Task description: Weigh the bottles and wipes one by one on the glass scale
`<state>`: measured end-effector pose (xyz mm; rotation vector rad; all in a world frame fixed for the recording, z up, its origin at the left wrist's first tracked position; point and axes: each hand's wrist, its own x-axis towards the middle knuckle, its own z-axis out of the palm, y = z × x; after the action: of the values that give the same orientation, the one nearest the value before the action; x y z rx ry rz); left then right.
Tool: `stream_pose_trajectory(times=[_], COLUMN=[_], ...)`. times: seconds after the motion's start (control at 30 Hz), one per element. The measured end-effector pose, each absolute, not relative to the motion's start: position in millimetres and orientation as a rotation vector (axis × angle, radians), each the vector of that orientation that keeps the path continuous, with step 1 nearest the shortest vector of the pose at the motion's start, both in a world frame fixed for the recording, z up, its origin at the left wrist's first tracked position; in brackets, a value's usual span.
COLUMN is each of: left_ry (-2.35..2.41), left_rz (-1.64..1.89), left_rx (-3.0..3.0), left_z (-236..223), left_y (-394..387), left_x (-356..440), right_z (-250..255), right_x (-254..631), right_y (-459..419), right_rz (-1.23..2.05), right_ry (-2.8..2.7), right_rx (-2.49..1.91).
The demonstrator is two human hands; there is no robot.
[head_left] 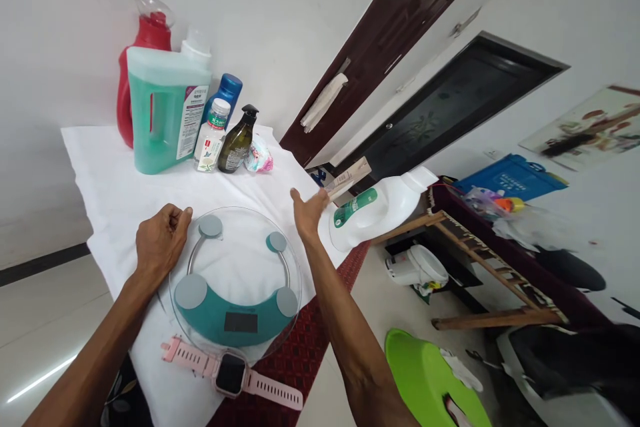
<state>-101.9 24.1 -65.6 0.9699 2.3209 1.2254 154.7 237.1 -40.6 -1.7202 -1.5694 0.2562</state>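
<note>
My left hand (161, 238) rests on the white cloth, fingers curled into a loose fist, with nothing visible in it. It lies just left of a round glass bathroom scale (243, 313) with grey foot pads and a teal band. My right hand (309, 212) is beyond the scale's right edge, thumb raised and fingers stretched toward a white bottle (385, 210) with a green label. Whether the fingertips touch the bottle is unclear. A slim pale box (349, 175) shows behind the bottle, close to my fingers. A smartwatch (231, 373) with a pink strap lies along the scale's near edge.
At the back left stand a green detergent jug (163, 113), a red bottle (153, 33), a blue bottle (230, 90), a small white-capped bottle (210, 140), a dark pump bottle (237, 143) and a small packet (259, 155). A green basin (425, 373) sits on the floor at right.
</note>
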Motion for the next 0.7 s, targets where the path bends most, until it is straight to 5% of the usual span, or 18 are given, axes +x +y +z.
stream_pose_trajectory(times=[0.33,0.7], left_ry=[2.347,2.362], left_rz=[1.216,1.210], left_rx=[0.964,1.023], left_z=[-68,-73], left_y=[29,28], left_x=[-101,-101], right_z=[-40,-44], right_x=[19,44], right_y=[322,321], right_rz=[0.466,0.544], right_ry=[-1.898,-1.662], right_rx=[-1.553,-1.665])
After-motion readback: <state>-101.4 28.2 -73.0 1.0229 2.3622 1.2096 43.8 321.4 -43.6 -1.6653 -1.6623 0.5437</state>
